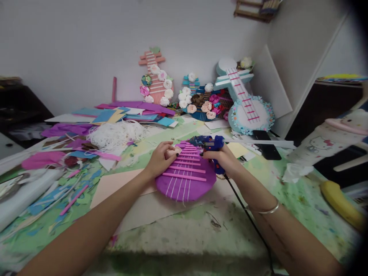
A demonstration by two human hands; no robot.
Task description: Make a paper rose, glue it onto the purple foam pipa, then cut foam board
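Note:
A purple paper guitar (198,188) lies in front of me, its top end pointing away. Pink strips cross it and white strings run along its length. My left hand (162,157) grips its left edge with bent fingers, the thumb over the top. Beside that thumb is a small pale pink piece (176,150) that I cannot make out fully. My right hand (222,155) is wrapped round a blue hot glue gun (211,143), its nozzle over the guitar's upper part. A long white glue stick (264,142) sticks out of the gun's back, and a black cord hangs below.
Finished paper guitars with flowers (156,82) lean against the wall. White string (117,131), coloured sheets (135,109) and scraps (74,199) cover the left side. At the right are a phone (267,145), a tumbler (324,143), a crumpled tissue (297,172) and a yellow object (342,203).

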